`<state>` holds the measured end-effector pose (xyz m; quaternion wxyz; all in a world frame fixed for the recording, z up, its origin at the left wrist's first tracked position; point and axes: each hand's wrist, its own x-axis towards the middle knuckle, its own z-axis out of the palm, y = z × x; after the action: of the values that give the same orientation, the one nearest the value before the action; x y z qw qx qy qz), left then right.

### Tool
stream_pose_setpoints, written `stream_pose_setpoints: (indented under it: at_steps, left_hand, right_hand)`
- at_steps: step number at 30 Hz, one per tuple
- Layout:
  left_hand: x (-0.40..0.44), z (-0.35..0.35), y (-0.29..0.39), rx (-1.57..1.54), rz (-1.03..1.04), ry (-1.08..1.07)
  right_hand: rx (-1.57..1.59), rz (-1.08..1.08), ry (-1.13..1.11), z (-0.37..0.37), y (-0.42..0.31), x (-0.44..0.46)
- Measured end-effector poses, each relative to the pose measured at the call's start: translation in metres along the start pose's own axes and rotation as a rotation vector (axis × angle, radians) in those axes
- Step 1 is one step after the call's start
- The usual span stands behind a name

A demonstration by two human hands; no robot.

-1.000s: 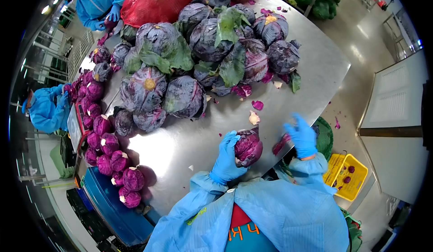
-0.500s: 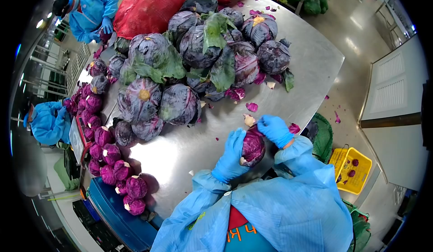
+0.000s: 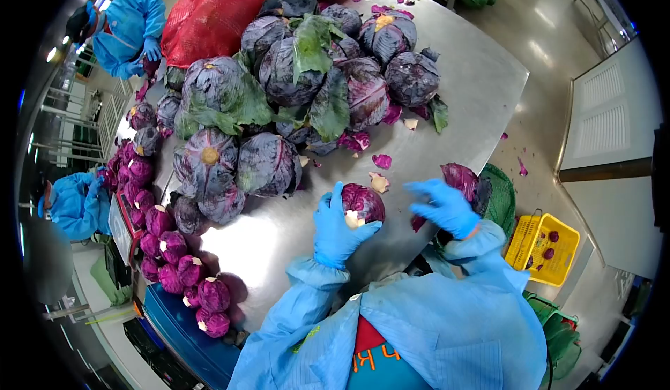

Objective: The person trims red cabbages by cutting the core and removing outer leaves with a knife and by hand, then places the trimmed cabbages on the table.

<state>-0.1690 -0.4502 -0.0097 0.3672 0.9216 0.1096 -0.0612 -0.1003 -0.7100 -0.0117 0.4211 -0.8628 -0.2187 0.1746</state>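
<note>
My left hand (image 3: 336, 231) cups a small red cabbage (image 3: 366, 201) against the table, its pale cut stem end facing me. My right hand (image 3: 445, 208) is off the cabbage to the right, blurred a little, with its fingers stretched apart. Just beyond that hand, at the table edge, is a loose purple leaf (image 3: 459, 178). A smaller scrap of leaf (image 3: 417, 222) shows below its fingertips. Beside the held cabbage sits a pale stem piece (image 3: 379, 183). Both hands wear blue gloves.
Large untrimmed cabbages (image 3: 289, 72) are heaped across the steel table (image 3: 481, 76), before a red mesh sack (image 3: 216, 13). Trimmed cabbages (image 3: 172, 247) line the left side near a blue bin (image 3: 185, 341). A green mesh sack (image 3: 499, 198) and yellow basket (image 3: 558, 250) stand right. Two co-workers are left.
My right hand has let go of the cabbage and moved right, its fingers spreading. A purple leaf now shows by the table edge. My left hand has shifted left with the cabbage.
</note>
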Motion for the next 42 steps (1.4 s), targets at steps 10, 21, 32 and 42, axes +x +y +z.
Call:
stream_pose_setpoints:
  at_steps: [10,21,32,42]
  left_hand:
    - [0.023,0.013,-0.013,0.088,0.418,-0.012]
    - [0.020,0.017,0.014,0.036,0.218,-0.017]
    - [-0.006,0.023,0.014,-0.008,0.090,0.144]
    - [0.008,0.030,0.025,0.198,0.236,0.063]
  right_hand:
    - [-0.118,-0.402,-0.149,0.043,-0.007,0.052]
    - [0.043,-0.033,0.462,0.076,0.021,0.034]
    - [0.474,0.248,0.296,0.034,0.024,0.005]
    - [0.365,0.329,0.157,0.054,-0.021,0.020]
